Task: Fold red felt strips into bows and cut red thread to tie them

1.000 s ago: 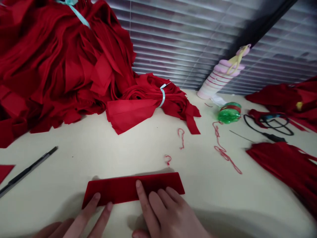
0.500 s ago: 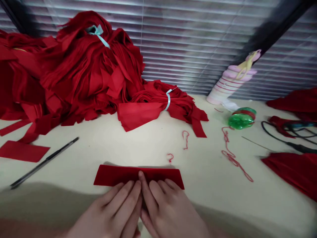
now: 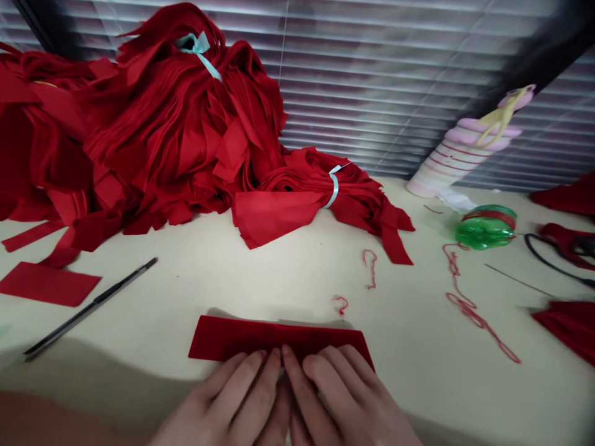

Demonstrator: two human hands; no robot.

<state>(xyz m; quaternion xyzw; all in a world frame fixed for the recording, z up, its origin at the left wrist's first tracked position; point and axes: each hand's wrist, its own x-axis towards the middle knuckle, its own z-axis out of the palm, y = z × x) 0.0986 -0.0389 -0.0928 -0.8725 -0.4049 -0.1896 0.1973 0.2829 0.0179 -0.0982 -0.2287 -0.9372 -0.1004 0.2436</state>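
Observation:
A folded strip of red felt [image 3: 242, 336] lies flat on the cream table [image 3: 279, 279] near its front edge. My left hand [image 3: 232, 402] and my right hand [image 3: 344, 402] rest side by side on the strip's near edge. The fingers of both lie stretched out and flat, pressing the cloth down at its middle. Neither hand grips anything.
A big heap of red cloth pieces [image 3: 139, 124] fills the back left, with a tied bundle [image 3: 316, 198] in front of it. A dark rod [image 3: 88, 310] and a red rectangle [image 3: 46, 284] lie at left. A green spool [image 3: 486, 226], red thread [image 3: 469, 303], a pink cone [image 3: 465, 155] and more red cloth [image 3: 567, 325] are at right.
My left hand has slid right along the strip until it meets my right hand at the middle. The view has shifted left and tilted up a little.

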